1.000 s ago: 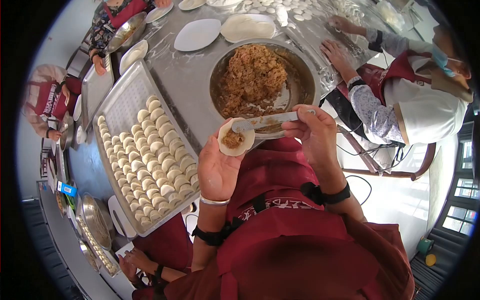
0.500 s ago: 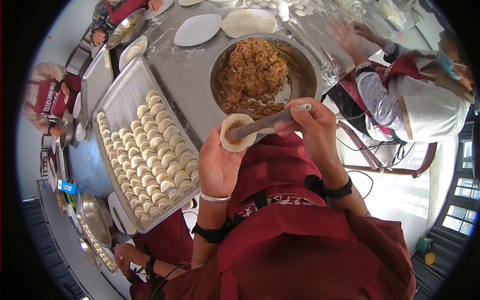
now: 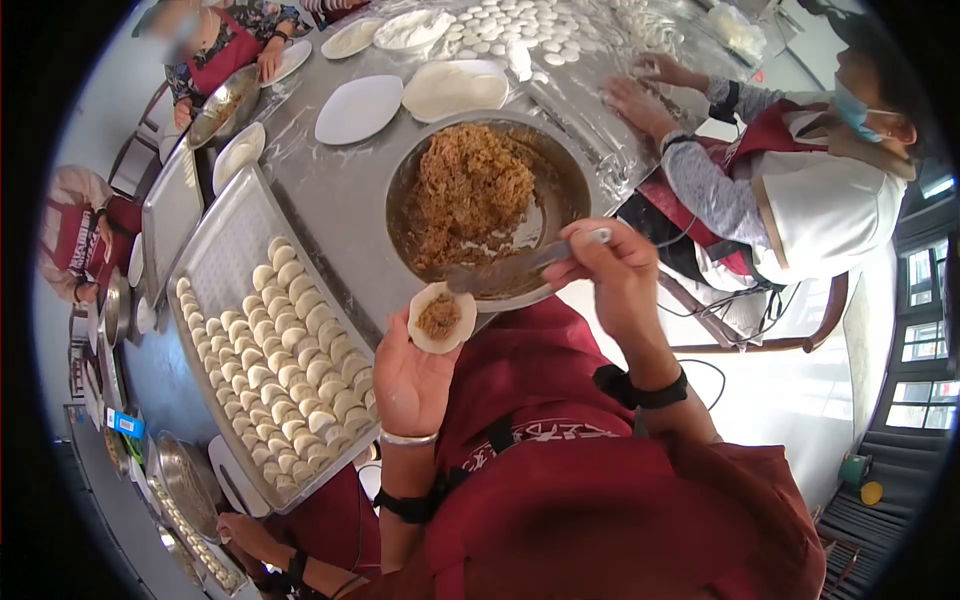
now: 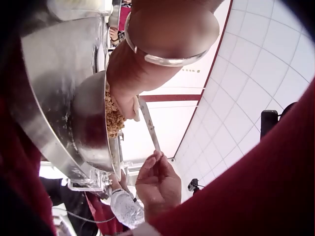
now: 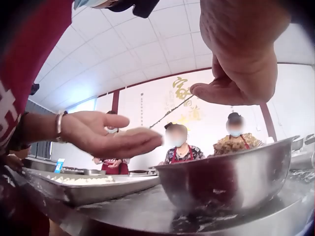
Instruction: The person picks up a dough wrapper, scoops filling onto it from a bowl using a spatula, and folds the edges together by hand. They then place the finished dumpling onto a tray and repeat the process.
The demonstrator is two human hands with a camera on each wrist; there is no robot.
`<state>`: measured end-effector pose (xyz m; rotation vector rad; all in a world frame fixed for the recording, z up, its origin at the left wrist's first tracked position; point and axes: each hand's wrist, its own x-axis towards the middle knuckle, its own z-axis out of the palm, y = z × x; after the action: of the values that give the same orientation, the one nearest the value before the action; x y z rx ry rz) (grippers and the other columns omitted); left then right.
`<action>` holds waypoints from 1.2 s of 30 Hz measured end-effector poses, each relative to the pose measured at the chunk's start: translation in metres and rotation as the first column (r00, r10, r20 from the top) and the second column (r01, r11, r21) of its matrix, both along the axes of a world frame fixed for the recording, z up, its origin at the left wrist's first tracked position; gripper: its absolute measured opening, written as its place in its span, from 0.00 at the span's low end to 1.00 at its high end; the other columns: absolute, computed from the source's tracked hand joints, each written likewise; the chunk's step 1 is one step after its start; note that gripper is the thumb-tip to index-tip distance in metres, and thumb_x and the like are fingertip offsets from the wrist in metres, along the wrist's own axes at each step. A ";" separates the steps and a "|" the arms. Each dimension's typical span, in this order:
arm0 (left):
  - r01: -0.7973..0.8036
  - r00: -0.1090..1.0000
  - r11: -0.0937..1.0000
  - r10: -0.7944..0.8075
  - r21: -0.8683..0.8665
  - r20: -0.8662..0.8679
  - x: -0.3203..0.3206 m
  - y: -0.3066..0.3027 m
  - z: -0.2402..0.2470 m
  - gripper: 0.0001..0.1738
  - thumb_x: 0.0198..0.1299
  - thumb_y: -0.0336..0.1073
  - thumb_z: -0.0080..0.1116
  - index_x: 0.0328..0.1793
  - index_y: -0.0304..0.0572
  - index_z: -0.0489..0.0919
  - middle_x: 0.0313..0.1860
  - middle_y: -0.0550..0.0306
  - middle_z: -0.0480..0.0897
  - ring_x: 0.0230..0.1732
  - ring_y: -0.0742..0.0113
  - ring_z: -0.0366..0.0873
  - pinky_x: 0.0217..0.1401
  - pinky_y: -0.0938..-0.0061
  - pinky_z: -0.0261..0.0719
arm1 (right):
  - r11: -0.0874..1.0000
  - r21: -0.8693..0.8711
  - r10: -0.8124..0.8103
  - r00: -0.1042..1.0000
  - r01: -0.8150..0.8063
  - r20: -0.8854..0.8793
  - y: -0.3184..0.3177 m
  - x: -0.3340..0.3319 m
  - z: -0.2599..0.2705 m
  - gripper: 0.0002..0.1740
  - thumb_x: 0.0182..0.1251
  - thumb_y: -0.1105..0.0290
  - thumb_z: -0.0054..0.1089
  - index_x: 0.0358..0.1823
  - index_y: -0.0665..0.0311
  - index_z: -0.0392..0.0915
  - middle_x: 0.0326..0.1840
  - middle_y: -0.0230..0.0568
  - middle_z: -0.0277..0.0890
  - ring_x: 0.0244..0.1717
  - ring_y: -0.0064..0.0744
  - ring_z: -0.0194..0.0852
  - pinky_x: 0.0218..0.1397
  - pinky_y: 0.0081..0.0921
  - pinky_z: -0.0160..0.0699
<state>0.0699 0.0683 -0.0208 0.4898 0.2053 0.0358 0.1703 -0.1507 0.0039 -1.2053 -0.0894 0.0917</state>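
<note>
By metal bowl (image 3: 562, 185) | left grip (image 3: 412, 385): fingers straight beneath filling-topped wrapper (image 3: 465, 325) | right grip (image 3: 617, 262): pinching spatula (image 3: 528, 263)

Holds the bare left hand (image 3: 408, 388) palm up, with fingers nearly straight and thumb raised apart. Pinches between thumb and bent forefinger with the bare right hand (image 3: 618, 272), a little farther forward. Reaches the bare left forearm (image 3: 405, 468) and bare right forearm (image 3: 652, 352) ahead, well apart. Seems to curl the remaining right fingers inward, though partly hidden.
</note>
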 end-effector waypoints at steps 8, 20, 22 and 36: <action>-0.057 0.996 0.998 0.057 0.009 -0.073 -0.007 0.009 -0.012 0.26 0.78 0.47 0.37 0.67 0.31 0.67 0.66 0.44 0.74 0.69 0.50 0.71 0.73 0.53 0.69 | 0.869 -0.332 -0.188 0.865 0.367 0.464 0.003 0.049 -0.010 0.06 0.69 0.75 0.60 0.44 0.68 0.82 0.34 0.40 0.83 0.33 0.29 0.85 0.39 0.23 0.82; -0.026 1.000 1.000 0.026 0.001 -0.011 0.001 0.014 -0.003 0.23 0.78 0.44 0.39 0.66 0.30 0.68 0.65 0.44 0.75 0.69 0.50 0.71 0.72 0.54 0.69 | 0.568 -0.694 0.290 0.681 0.442 0.672 0.018 0.024 -0.058 0.13 0.56 0.81 0.60 0.44 0.65 0.83 0.40 0.45 0.84 0.41 0.45 0.84 0.45 0.35 0.83; -0.023 0.999 0.999 0.024 0.041 -0.045 0.004 0.010 0.005 0.21 0.76 0.39 0.42 0.65 0.29 0.69 0.64 0.44 0.76 0.67 0.52 0.73 0.71 0.56 0.72 | 0.552 -0.675 0.294 0.643 0.490 0.707 0.010 0.016 -0.061 0.14 0.55 0.81 0.60 0.44 0.65 0.83 0.41 0.45 0.84 0.43 0.45 0.85 0.47 0.34 0.84; 0.007 1.000 0.996 -0.007 0.089 -0.008 0.004 0.005 0.002 0.20 0.73 0.31 0.45 0.66 0.25 0.69 0.63 0.43 0.77 0.65 0.53 0.76 0.71 0.57 0.73 | 0.569 -0.629 0.233 0.629 0.530 0.741 0.013 0.004 -0.033 0.17 0.48 0.83 0.64 0.42 0.63 0.84 0.42 0.44 0.85 0.43 0.47 0.84 0.46 0.36 0.84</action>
<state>0.0736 0.0731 -0.0190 0.5795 0.2099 0.0363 0.1746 -0.1377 -0.0296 -2.1479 -0.7814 -0.6754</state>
